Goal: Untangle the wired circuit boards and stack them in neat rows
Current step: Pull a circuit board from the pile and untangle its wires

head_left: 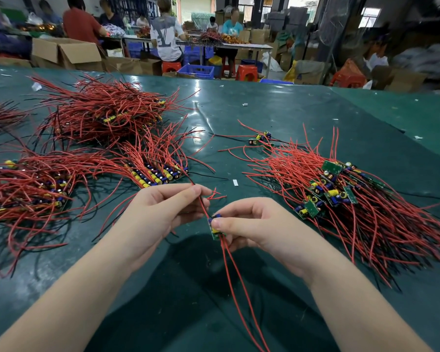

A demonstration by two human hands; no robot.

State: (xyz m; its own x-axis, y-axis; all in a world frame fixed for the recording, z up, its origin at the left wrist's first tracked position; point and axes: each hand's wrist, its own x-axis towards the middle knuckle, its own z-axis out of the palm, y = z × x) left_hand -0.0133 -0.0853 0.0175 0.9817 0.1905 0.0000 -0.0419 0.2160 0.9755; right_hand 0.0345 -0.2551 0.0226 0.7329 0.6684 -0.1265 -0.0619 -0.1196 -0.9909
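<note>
My right hand point(249, 224) pinches a small green circuit board point(217, 228) between thumb and fingertips, holding it above the green bench point(277, 110) close in front of me. Red wires point(239, 288) hang from the board's near end toward six o'clock. My left hand point(163, 212), at nine o'clock from the board, has its fingers curled round another red wire point(201, 203) that runs from the board's far end up toward eleven o'clock. The two hands sit close together, not touching.

At three o'clock lies a loose tangled pile of boards point(335, 194), their red and black leads fanning out over the bench. At eleven o'clock a tidy row of boards point(158, 174) stands side by side, wires pointing away from me. A second stack point(36, 189) sits at nine o'clock, and a bigger heap point(104, 113) lies farther back at eleven o'clock. Beyond the bench, people point(165, 36) sit working at other tables.
</note>
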